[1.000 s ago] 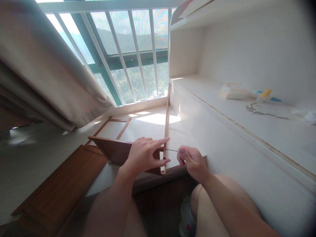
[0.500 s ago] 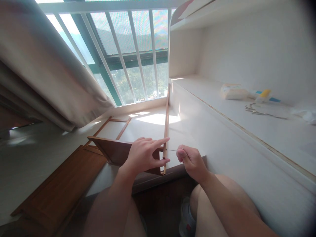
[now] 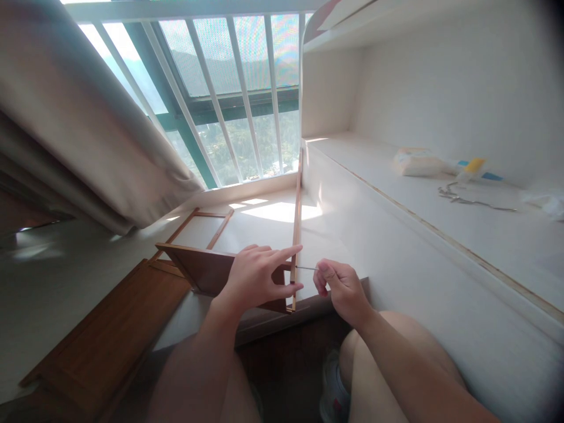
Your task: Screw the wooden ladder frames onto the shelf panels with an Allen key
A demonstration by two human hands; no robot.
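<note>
My left hand (image 3: pixel 258 276) grips the corner of a brown wooden piece of furniture (image 3: pixel 200 264), with thumb and index finger reaching round an upright wooden bar (image 3: pixel 297 217). My right hand (image 3: pixel 341 285) is closed on a thin metal rod, like a hex key (image 3: pixel 307 268). Its far tip meets the right side of the bar, between my left thumb and index finger. The end inside my right fist is hidden. Behind the panel, a lighter wooden frame (image 3: pixel 214 214) stands on the white sill.
A larger wooden panel (image 3: pixel 106 329) lies at the left, below a beige curtain (image 3: pixel 97 135). On the white shelf (image 3: pixel 396 205) at right are a soft white pack (image 3: pixel 418 163), a yellow-topped item (image 3: pixel 474 166) and thin metal pieces (image 3: pixel 476 202). Barred window ahead.
My right hand has turned slightly, with its fingers shifting and loosening a little around the rod. The left hand and the wooden furniture stay in place.
</note>
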